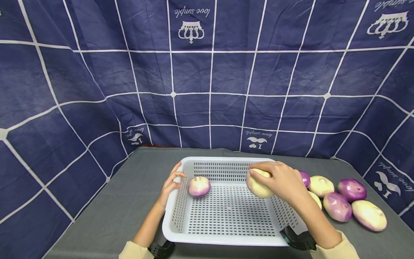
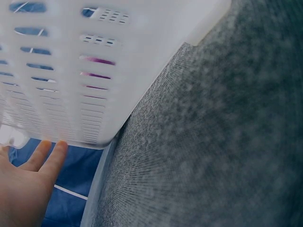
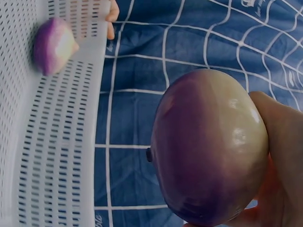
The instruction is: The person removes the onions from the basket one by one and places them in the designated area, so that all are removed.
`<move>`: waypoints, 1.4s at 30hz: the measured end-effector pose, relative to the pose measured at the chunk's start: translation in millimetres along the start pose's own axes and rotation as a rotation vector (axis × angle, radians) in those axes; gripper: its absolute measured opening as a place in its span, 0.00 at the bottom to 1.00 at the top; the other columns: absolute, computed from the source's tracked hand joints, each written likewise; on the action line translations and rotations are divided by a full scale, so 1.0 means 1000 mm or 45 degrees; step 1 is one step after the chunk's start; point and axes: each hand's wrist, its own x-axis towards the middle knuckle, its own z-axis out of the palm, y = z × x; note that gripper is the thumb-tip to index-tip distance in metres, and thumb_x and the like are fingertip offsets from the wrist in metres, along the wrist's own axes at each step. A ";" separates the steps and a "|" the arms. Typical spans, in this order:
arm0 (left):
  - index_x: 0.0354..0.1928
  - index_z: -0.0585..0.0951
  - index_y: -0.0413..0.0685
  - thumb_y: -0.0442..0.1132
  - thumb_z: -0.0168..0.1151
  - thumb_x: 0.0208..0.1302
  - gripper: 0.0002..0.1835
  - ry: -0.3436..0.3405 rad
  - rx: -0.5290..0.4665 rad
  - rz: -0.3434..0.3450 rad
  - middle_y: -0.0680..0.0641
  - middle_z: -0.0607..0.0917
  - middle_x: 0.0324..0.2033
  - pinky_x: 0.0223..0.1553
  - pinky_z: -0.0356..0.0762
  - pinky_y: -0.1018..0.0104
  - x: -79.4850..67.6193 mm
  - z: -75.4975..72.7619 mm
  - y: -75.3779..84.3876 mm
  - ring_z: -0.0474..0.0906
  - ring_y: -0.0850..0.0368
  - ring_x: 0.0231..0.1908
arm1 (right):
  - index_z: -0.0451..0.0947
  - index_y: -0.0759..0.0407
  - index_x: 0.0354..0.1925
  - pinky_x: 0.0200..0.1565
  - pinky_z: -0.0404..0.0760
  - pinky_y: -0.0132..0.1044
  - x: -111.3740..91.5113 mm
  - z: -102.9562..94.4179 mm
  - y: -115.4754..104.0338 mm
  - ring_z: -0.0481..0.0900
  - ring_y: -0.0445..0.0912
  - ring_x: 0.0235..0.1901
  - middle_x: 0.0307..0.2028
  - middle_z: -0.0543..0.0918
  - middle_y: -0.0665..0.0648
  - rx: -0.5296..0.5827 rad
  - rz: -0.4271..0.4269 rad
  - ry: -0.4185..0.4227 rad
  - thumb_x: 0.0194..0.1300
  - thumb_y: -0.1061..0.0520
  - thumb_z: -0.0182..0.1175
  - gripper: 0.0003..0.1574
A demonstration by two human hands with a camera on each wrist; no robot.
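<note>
My right hand (image 1: pixel 284 181) grips a purple-and-cream turnip (image 1: pixel 258 187) above the right part of a white perforated plastic basket (image 1: pixel 226 241). In the right wrist view this turnip (image 3: pixel 208 146) fills the middle, its purple side to the left and the fingers partly hidden behind it. Another turnip (image 1: pixel 199 187) lies inside the basket near its left wall. My left hand (image 1: pixel 169 185) holds the basket's left rim, some fingers reaching over it. From the left wrist, two fingers (image 2: pixel 52 163) show extended along the outside of the basket wall.
Several more turnips (image 1: pixel 337 207), some purple and some mostly cream, lie on the grey tabletop (image 1: pixel 129 201) to the right of the basket. A dark blue cloth (image 1: pixel 226 72) with white grid lines hangs behind the table and at its sides.
</note>
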 end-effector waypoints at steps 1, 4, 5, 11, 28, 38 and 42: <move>0.39 0.71 0.35 0.26 0.40 0.46 0.16 -0.001 0.001 -0.001 0.40 0.45 0.70 0.55 0.58 0.76 0.000 0.000 0.000 0.45 0.46 0.65 | 0.79 0.33 0.44 0.30 0.73 0.45 -0.002 -0.002 0.001 0.78 0.48 0.45 0.45 0.83 0.44 -0.002 0.014 0.015 0.57 0.33 0.51 0.19; 0.39 0.72 0.37 0.26 0.40 0.46 0.16 -0.002 0.005 0.001 0.40 0.45 0.70 0.55 0.58 0.76 0.000 0.000 -0.001 0.44 0.45 0.65 | 0.79 0.33 0.44 0.31 0.74 0.48 -0.010 -0.009 0.007 0.77 0.49 0.46 0.46 0.82 0.45 -0.016 0.053 0.050 0.57 0.32 0.50 0.20; 0.39 0.72 0.37 0.26 0.40 0.46 0.16 -0.002 0.007 -0.001 0.40 0.45 0.70 0.55 0.58 0.76 0.001 0.000 -0.001 0.44 0.45 0.65 | 0.79 0.33 0.45 0.31 0.74 0.50 -0.013 -0.011 0.009 0.77 0.49 0.47 0.46 0.82 0.46 -0.019 0.067 0.058 0.57 0.32 0.50 0.21; 0.39 0.72 0.36 0.26 0.40 0.46 0.16 0.004 0.018 0.001 0.41 0.46 0.70 0.55 0.58 0.77 0.002 0.000 0.000 0.44 0.44 0.65 | 0.78 0.35 0.45 0.34 0.72 0.52 -0.025 -0.018 0.026 0.76 0.51 0.48 0.46 0.82 0.48 0.047 0.103 0.142 0.57 0.35 0.52 0.19; 0.39 0.71 0.34 0.26 0.39 0.46 0.17 0.002 0.017 0.012 0.40 0.46 0.70 0.55 0.58 0.77 0.000 0.000 -0.002 0.43 0.46 0.65 | 0.78 0.49 0.47 0.41 0.53 0.24 -0.054 -0.013 0.091 0.57 0.23 0.45 0.44 0.68 0.22 0.447 0.102 0.385 0.53 0.56 0.63 0.20; 0.39 0.72 0.36 0.25 0.39 0.46 0.17 0.003 -0.009 0.003 0.40 0.45 0.70 0.56 0.58 0.76 0.000 0.000 -0.001 0.44 0.47 0.65 | 0.77 0.57 0.48 0.42 0.54 0.18 -0.082 0.002 0.124 0.62 0.21 0.45 0.43 0.70 0.23 0.612 0.209 0.458 0.53 0.65 0.61 0.21; 0.39 0.72 0.36 0.25 0.39 0.46 0.17 0.004 -0.005 -0.002 0.41 0.45 0.70 0.56 0.58 0.77 0.001 -0.001 -0.001 0.44 0.48 0.65 | 0.77 0.54 0.47 0.44 0.50 0.18 -0.090 0.007 0.135 0.60 0.20 0.45 0.41 0.70 0.18 0.575 0.237 0.467 0.53 0.64 0.61 0.21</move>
